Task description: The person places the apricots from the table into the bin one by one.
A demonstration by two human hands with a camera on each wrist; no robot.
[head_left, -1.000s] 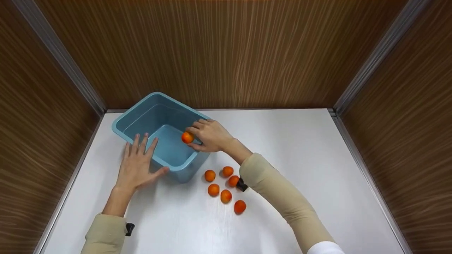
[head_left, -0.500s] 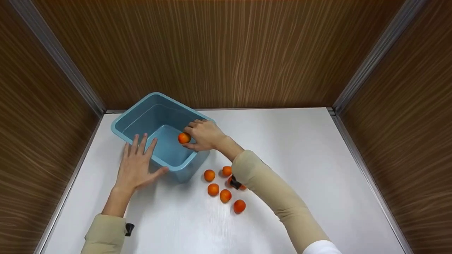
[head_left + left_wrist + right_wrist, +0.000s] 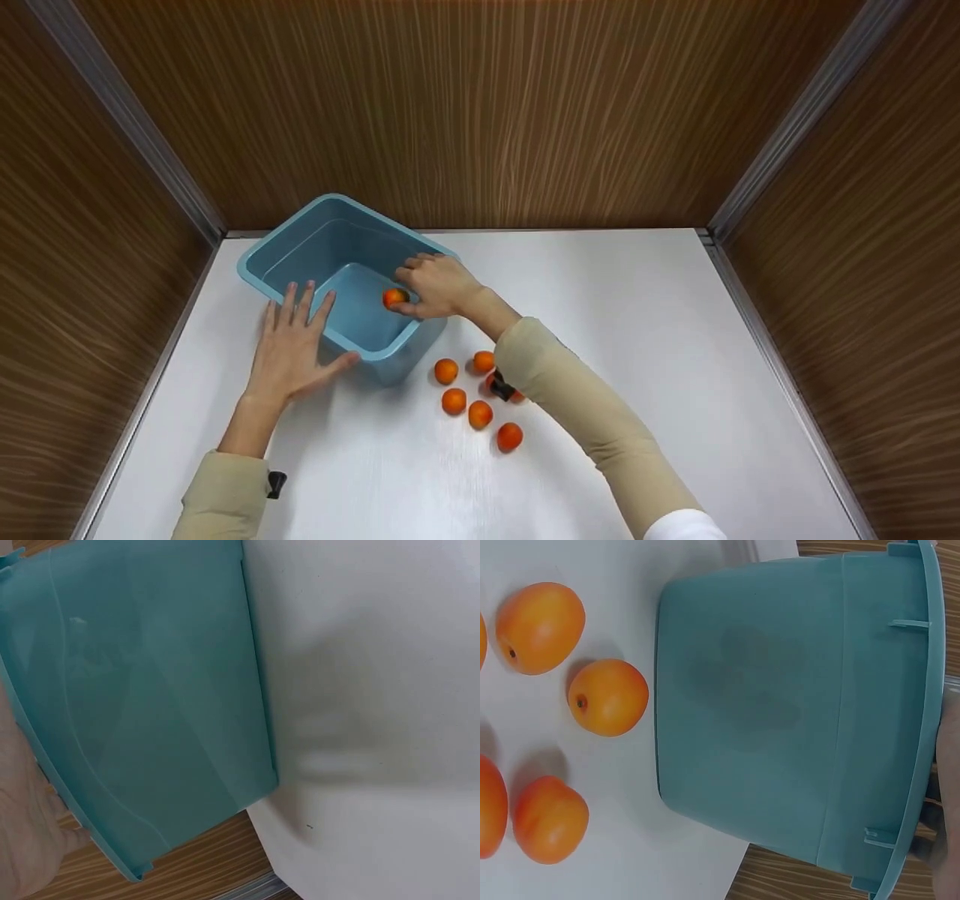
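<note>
Now lower | right hand (image 3: 439, 286) pinches orange (image 3: 394, 298) in tub (image 3: 300, 247) | left hand (image 3: 291, 352) spread, unmoved

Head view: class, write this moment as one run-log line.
right hand: holds small round orange fruit inside blue plastic tub | left hand: flat against tub's near wall | white table: six loose fruits

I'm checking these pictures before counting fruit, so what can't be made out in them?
- Head view: the right sleeve covers most of one orange fruit on the table.
- Right wrist view: the tub wall hides its inside, so the right hand's held fruit is unseen; the frame edge cuts fruit at left.
- Left wrist view: only a blurred sliver at the edge may be the left hand; fingers unseen.
</note>
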